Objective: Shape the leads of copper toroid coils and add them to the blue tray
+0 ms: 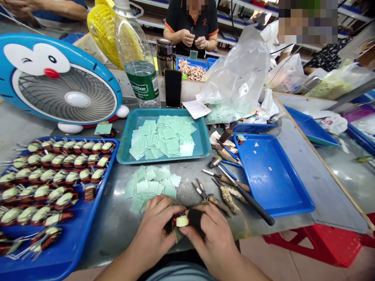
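At the front edge of the bench, a wire-wound coil (pixel 181 221) with a pale yellow-green patch sits between my hands. My left hand (pixel 155 224) is closed on its left side, and my right hand (pixel 215 230) grips it from the right. Black coverings show at some of the fingers. The coil's underside and leads are hidden by my fingers. Just beyond my left hand lies a loose pile of light green square plates (pixel 149 183). Several pliers (pixel 202 190) lie close to my right hand.
Rows of similar coils fill a blue tray (pixel 101 187) at left. A teal tray (pixel 121 154) holds more green plates. A hammer (pixel 249 199) lies against another blue tray (pixel 278 175). Behind stand a fan (pixel 77 99), a bottle (pixel 142 82) and a phone (pixel 173 88). A person (pixel 190 27) sits opposite.
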`<state>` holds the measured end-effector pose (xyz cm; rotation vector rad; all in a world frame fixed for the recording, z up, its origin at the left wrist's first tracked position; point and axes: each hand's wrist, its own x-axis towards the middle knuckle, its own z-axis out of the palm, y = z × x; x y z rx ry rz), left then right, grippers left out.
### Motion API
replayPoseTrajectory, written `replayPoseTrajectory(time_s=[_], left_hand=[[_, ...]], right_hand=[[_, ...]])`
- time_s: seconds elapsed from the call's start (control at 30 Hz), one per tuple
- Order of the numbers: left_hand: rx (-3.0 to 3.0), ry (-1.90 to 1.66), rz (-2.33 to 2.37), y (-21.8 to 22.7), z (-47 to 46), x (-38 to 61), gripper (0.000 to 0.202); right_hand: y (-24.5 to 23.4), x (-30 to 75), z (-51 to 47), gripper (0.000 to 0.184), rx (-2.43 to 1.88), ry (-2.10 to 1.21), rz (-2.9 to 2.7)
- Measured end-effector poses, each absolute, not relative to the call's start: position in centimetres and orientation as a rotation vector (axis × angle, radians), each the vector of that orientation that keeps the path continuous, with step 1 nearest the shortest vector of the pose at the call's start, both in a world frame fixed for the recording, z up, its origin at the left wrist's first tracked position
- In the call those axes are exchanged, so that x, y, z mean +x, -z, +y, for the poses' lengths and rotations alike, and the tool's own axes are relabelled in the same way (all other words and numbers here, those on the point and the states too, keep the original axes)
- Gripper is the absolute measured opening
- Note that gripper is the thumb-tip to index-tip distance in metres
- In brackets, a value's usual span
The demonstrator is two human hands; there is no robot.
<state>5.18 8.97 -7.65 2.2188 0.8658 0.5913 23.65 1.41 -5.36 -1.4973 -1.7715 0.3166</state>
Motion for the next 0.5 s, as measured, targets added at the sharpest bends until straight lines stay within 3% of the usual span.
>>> replayPoseTrajectory(time_s=[0.17, 0.37, 0.5], left_hand=[[2.179, -0.571, 0.868, 7.1, 9.0, 5.0, 0.034], [1.780, -0.483, 0.892, 3.5, 10.2, 5.3, 0.016], [1.286, -0.462, 0.924, 0.9, 10.6, 6.7, 0.028]], right_hand=[[5.4, 23.7, 1.2, 0.015, -1.500, -0.322, -1.749], [4.7, 25.2, -0.5, 0.044, -1.565, -0.532, -1.493], [4.3, 23.0, -0.7, 0.057, -1.443, -1.163, -0.984]])
